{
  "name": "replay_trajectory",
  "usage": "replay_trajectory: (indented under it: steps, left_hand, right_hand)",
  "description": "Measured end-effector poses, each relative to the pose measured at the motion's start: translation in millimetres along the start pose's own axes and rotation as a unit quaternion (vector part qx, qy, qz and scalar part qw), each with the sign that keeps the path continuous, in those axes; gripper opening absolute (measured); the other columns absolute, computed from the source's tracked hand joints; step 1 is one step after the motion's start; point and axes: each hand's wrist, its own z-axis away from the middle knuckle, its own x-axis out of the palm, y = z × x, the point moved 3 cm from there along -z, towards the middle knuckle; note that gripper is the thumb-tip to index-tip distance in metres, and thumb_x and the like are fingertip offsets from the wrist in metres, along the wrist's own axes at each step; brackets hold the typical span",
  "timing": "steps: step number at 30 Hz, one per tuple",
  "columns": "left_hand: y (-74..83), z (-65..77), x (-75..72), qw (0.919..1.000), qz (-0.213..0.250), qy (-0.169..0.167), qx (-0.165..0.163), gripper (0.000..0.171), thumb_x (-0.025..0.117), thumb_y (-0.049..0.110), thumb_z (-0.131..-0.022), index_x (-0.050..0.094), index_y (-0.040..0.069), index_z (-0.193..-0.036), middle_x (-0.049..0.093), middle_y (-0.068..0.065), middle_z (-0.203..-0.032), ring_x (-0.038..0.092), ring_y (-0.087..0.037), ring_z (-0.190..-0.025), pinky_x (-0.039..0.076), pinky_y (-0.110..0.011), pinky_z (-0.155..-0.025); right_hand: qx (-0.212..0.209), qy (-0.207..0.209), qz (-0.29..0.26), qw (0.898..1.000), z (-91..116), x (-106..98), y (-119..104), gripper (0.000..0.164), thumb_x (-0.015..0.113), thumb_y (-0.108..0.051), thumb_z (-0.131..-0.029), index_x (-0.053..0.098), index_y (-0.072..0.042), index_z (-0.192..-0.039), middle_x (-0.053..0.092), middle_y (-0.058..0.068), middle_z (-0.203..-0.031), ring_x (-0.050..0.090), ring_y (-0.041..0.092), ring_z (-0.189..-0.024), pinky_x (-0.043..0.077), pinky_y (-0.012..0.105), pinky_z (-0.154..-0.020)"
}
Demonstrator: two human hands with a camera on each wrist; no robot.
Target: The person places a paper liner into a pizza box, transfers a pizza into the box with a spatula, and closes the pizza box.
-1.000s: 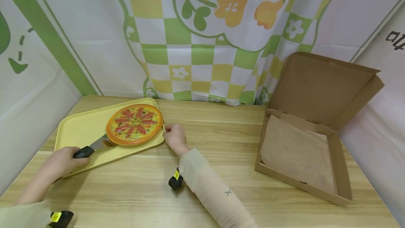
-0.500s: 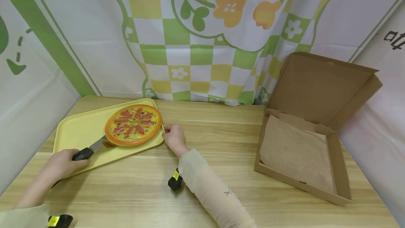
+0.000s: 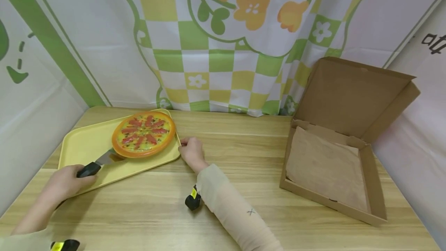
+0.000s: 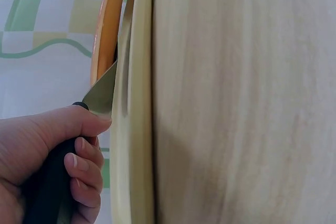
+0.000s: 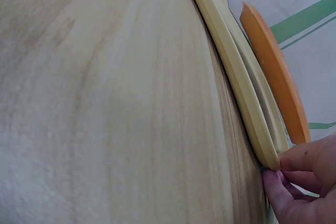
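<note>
My left hand (image 3: 66,184) grips the black handle of a pizza server (image 3: 89,169), its fingers curled round it in the left wrist view. The server's metal blade (image 4: 102,92) reaches under the near left edge of a round pizza (image 3: 143,134) with an orange rim and red toppings. Raised off the yellow tray (image 3: 81,140), the pizza shows a gap beneath it in the right wrist view. At the tray's right end, my right hand (image 3: 192,154) pinches the rim between thumb and fingers. Most of the blade is hidden below the pizza.
An open cardboard pizza box (image 3: 334,200) stands on the right of the wooden table (image 3: 237,189), lid raised, with brown paper (image 3: 325,169) inside. Bare wood lies between tray and box. A checkered curtain (image 3: 223,65) hangs behind the table.
The pizza has risen from the tray and shifted slightly left on the server. My left hand has moved slightly left with the handle. The right hand stays on the tray rim.
</note>
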Motion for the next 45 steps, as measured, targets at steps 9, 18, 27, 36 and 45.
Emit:
replay_trajectory:
  steps: [9, 18, 27, 36, 45]
  left_hand:
    - [7.3, 5.6, -4.6, 1.0, -0.003, -0.001, 0.001, 0.031, 0.056, 0.031, -0.087, 0.055, 0.0, -0.082, 0.048, -0.005, -0.068, 0.04, -0.019, -0.06, 0.027, -0.03, -0.054]
    - [13.0, 7.8, -6.0, 1.0, -0.003, 0.0, 0.001, 0.031, 0.056, 0.031, -0.088, 0.052, 0.003, -0.077, 0.045, -0.003, -0.065, 0.038, -0.019, -0.059, 0.026, -0.03, -0.053]
    - [20.6, 8.3, -8.0, 1.0, 0.002, -0.008, 0.003, 0.031, 0.055, 0.032, -0.088, 0.052, 0.003, -0.078, 0.045, -0.002, -0.063, 0.04, -0.018, -0.057, 0.028, -0.029, -0.052]
    - [25.7, 8.1, -4.7, 0.9998, 0.014, -0.015, 0.006, 0.032, 0.056, 0.034, -0.088, 0.052, 0.004, -0.077, 0.047, -0.001, -0.062, 0.042, -0.017, -0.056, 0.029, -0.029, -0.052]
    - [37.2, 6.9, -3.6, 0.9996, 0.017, -0.01, 0.019, 0.031, 0.058, 0.034, -0.086, 0.052, 0.005, -0.076, 0.047, 0.0, -0.06, 0.043, -0.016, -0.054, 0.03, -0.028, -0.05]
  right_hand:
    - [0.026, 0.011, -0.006, 1.0, 2, 6, 1, 0.024, 0.059, 0.004, -0.076, 0.069, -0.001, -0.096, 0.066, 0.005, -0.082, 0.056, 0.009, -0.07, 0.045, 0.019, -0.061]
    - [0.005, 0.022, -0.001, 1.0, 3, 8, 0, 0.031, 0.053, 0.009, -0.074, 0.069, 0.0, -0.1, 0.067, 0.009, -0.089, 0.057, 0.013, -0.076, 0.046, 0.021, -0.062]
    - [-0.016, -0.024, 0.022, 0.999, -1, -1, 1, 0.023, 0.06, 0.001, -0.08, 0.067, 0.003, -0.102, 0.067, 0.011, -0.092, 0.061, 0.016, -0.085, 0.047, 0.021, -0.073]
    - [-0.043, -0.122, 0.074, 0.989, -5, -22, 5, 0.022, 0.058, -0.005, -0.086, 0.063, 0.004, -0.105, 0.065, 0.013, -0.101, 0.06, 0.019, -0.089, 0.048, 0.026, -0.076]
    - [-0.099, -0.149, 0.197, 0.964, -3, -49, 4, 0.028, 0.054, -0.007, -0.087, 0.059, 0.005, -0.112, 0.061, 0.016, -0.112, 0.059, 0.022, -0.098, 0.047, 0.031, -0.084]
